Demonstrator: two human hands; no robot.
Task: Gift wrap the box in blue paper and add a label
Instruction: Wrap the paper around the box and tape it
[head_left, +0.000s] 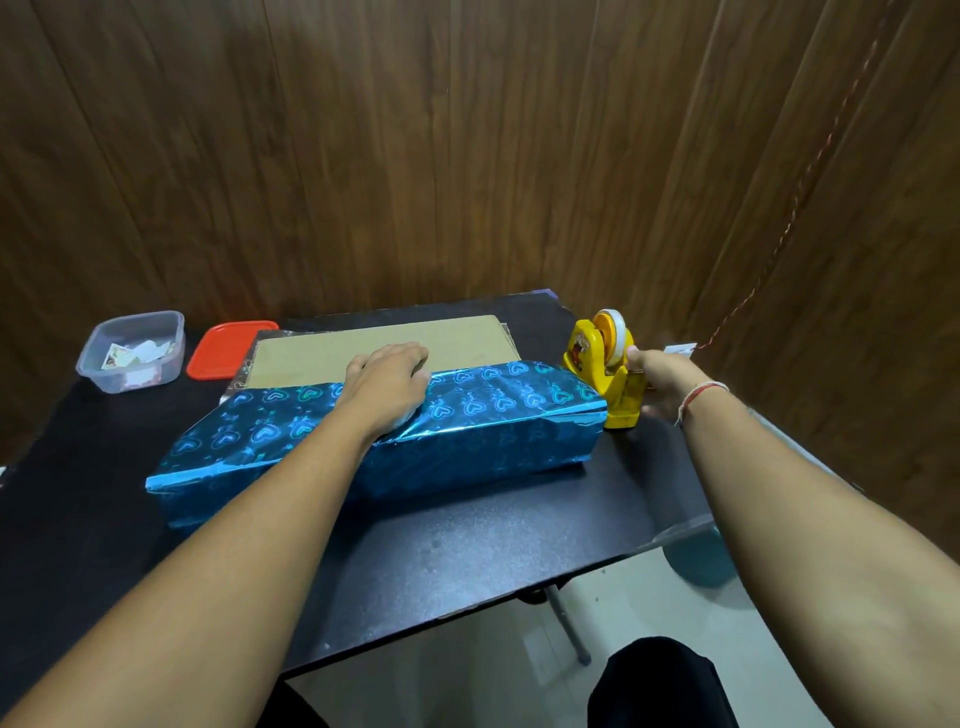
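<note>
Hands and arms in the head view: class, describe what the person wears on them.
Both forearms are bare, with no sleeves, gloves or rings visible. The right hand has a thin red-and-white thread band tied round its wrist. The left hand and its wrist carry nothing.

Arms: both were bare to past the elbow, with no sleeves in view
Left hand (387, 387): wore no ring or band
Right hand (662, 382): had a thin red-and-white thread bracelet (698, 396) tied round the wrist
Leg: dark black trousers (657, 680) showed at the bottom edge
</note>
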